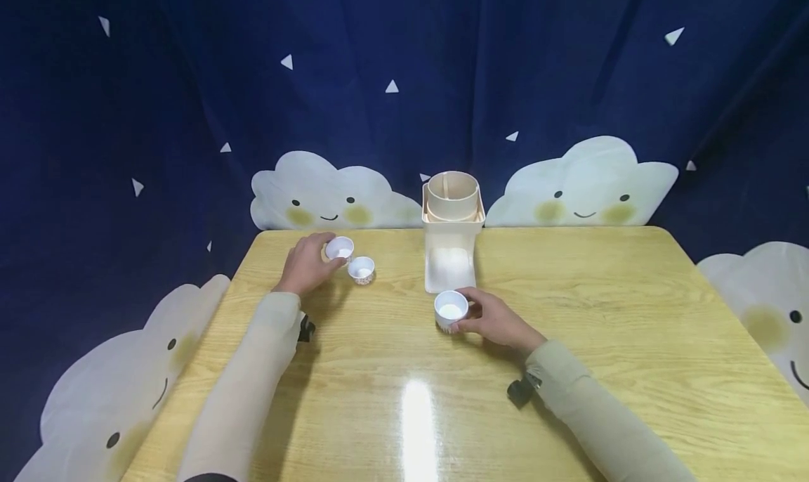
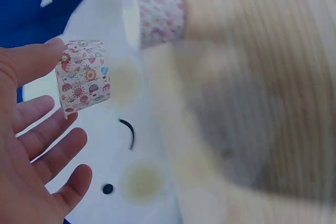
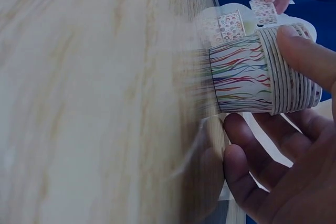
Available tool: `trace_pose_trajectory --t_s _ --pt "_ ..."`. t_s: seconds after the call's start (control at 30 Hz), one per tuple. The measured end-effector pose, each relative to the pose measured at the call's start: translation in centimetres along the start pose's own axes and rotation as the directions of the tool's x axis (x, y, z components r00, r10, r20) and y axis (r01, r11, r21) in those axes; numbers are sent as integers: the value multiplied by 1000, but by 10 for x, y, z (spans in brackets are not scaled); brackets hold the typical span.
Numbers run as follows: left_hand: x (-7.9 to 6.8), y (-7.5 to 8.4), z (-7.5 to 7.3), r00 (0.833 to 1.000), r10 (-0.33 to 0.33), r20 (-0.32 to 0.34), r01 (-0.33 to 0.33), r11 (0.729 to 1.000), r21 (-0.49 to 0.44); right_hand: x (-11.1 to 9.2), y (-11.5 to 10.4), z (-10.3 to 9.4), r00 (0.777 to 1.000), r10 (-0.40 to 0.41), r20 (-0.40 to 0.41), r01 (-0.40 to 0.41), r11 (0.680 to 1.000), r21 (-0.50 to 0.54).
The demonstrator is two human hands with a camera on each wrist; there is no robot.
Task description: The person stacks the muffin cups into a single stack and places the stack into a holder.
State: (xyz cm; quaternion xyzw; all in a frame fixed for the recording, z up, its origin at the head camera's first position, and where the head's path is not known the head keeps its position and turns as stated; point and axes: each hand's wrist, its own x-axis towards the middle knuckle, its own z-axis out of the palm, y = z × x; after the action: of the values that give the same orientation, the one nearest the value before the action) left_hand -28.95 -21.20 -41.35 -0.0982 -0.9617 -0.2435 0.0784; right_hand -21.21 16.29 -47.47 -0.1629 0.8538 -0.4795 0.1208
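Note:
Toward the back left of the table, my left hand pinches a small paper cup printed with flowers and balloons, thumb on one side and fingers on the other. In the left wrist view that cup is lifted off the wood. Beside it a second small patterned cup stands upright on the table. My right hand holds a nested stack of paper cups, the outermost printed with wavy coloured lines. That stack is upright in front of the dispenser; whether its base touches the wood I cannot tell.
A cream cup-dispenser-like stand with a round tube on top stands at the table's back edge, close beyond the right hand. Behind the wooden table hangs a dark blue curtain, with white cloud shapes along the edges.

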Motion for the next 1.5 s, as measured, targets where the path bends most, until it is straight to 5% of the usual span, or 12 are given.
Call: trace_pose_trajectory --t_s 0.37,0.77,1.2,1.5 --pt "-25 47 9 991 130 20 -129 990 -48 -9 5 11 1000 13 22 -13 1000 10" --pt "-49 89 27 961 278 16 -275 957 -95 -15 10 17 1000 -10 29 10 1000 11" --pt "-53 124 40 918 393 54 -384 915 -128 -9 9 10 998 -61 27 61 998 4" --pt "-46 153 49 880 447 159 -442 894 -68 -4 4 2 997 -72 2 72 997 -15"
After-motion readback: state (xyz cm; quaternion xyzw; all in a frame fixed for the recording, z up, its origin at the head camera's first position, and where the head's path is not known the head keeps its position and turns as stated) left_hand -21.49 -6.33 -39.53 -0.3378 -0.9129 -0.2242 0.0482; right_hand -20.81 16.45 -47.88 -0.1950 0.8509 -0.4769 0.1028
